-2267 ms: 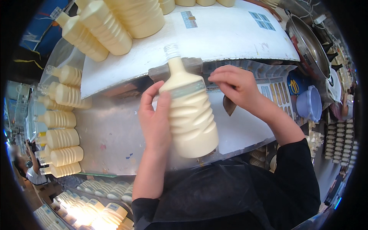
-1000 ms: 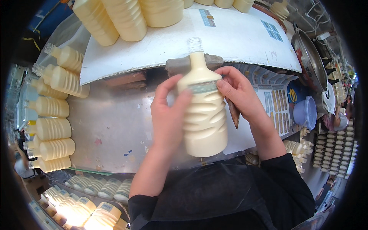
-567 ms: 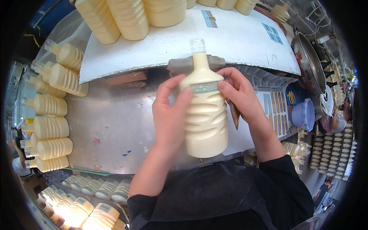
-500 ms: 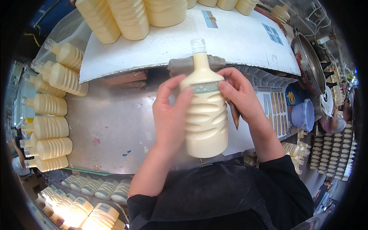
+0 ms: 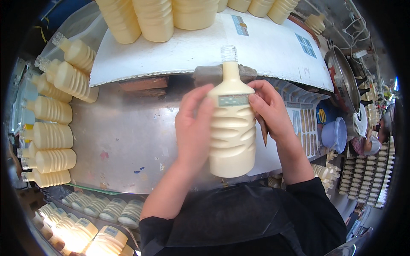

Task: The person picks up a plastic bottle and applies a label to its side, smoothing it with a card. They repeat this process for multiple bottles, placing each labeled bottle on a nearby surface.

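Observation:
A cream bottle (image 5: 232, 145) with ribbed sides and a clear threaded neck stands out before me between my hands. Across its upper body runs a grey-green label strip (image 5: 234, 100). My left hand (image 5: 194, 121), a little blurred, is closed against the bottle's left side, its thumb by the strip's left end. At the other end, the thumb of my right hand (image 5: 270, 109) lies on the strip with its fingers curled round the bottle's edge. A brown pointed tool (image 5: 262, 130) sticks out below that right hand; its upper part is hidden in the palm. Behind the bottle neck sits a brownish-grey wrapped block (image 5: 205, 76).
A white board (image 5: 171, 59) carries several cream bottles (image 5: 153, 21) at its far edge. More bottles lie along the metal table's left side (image 5: 53, 136). Label sheets (image 5: 308, 123), a lavender bucket (image 5: 334, 134) and a large pan (image 5: 343, 79) are at right. Labelled bottles (image 5: 113, 209) lie lower left.
The view has shifted slightly, so the bottle and both hands appear a little further right. Both hands keep their places on the bottle; the label strip looks slightly turned to the right.

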{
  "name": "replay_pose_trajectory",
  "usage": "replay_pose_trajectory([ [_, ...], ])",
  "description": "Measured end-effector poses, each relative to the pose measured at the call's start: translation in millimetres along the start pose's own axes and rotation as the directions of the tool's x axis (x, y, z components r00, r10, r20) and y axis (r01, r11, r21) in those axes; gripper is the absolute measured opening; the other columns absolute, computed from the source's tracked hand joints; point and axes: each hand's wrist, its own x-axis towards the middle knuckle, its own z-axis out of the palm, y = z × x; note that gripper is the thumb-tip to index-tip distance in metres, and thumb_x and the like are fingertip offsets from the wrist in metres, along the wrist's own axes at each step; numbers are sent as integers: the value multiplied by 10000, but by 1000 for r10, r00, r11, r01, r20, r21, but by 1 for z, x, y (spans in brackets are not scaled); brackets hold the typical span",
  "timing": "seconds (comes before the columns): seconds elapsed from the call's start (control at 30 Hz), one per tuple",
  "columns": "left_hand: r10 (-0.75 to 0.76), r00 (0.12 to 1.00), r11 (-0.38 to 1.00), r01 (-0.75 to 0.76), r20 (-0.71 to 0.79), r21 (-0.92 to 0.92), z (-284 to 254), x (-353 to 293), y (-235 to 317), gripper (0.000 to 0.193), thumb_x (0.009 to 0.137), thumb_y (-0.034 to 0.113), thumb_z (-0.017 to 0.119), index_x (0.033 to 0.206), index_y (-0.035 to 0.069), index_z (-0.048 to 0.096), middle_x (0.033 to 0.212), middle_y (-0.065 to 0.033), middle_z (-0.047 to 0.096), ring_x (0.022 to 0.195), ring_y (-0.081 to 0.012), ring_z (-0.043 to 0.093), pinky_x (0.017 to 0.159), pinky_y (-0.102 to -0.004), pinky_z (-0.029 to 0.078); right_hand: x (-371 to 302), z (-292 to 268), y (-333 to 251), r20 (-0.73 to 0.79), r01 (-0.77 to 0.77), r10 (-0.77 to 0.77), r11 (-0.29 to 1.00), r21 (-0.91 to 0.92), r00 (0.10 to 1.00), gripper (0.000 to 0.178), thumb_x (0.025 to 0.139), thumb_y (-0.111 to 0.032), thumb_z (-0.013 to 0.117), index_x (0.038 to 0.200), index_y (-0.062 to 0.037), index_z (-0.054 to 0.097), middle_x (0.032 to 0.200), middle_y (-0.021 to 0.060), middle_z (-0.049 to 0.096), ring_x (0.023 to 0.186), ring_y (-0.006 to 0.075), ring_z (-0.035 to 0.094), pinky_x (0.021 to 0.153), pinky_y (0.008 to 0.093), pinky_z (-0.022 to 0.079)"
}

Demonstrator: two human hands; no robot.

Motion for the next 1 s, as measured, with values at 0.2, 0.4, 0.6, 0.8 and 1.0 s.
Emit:
replay_pose_trajectory([
  [0.2,46,999,994,-47,13,95,5,-1,4,373,925,156,774,1251,18,655,1273,-90,588,1186,-193,583,1031,-330,472,-2,-1,-2,6,4,-4,1000,-5,1000,358,969,-238,724,1221,-17,597,807,-45,579,739,13,519,672,188,417],
  [0.4,30,999,997,-31,11,67,3,-1,3,380,920,151,781,1248,9,652,1260,-93,593,1177,-194,588,1025,-328,477,-1,-2,1,-7,5,-5,1000,-22,1000,379,966,-257,734,1222,-14,595,806,-48,576,733,11,508,663,186,404],
  [0.6,79,996,976,-86,44,201,0,-5,3,553,914,190,779,1388,7,559,1341,-136,572,1247,-250,574,1086,-363,448,-2,-3,2,4,2,-2,1000,-10,1000,395,992,-301,695,1235,-7,590,810,-52,576,712,12,494,640,184,398],
  [0.8,143,975,902,-200,171,383,-5,-29,-7,910,878,310,801,1563,-17,300,1441,-258,513,1337,-366,543,1117,-440,437,-5,-17,8,75,-41,31,989,144,997,451,1107,-365,482,1303,29,578,781,-38,568,493,13,422,459,160,310],
  [1.0,62,973,887,-156,224,434,5,-33,3,991,859,281,799,1580,-44,202,1419,-294,528,1314,-396,566,1093,-457,461,-10,-24,18,176,-35,20,996,85,984,480,1109,-387,455,1311,17,620,865,-34,619,712,16,524,628,170,393],
])
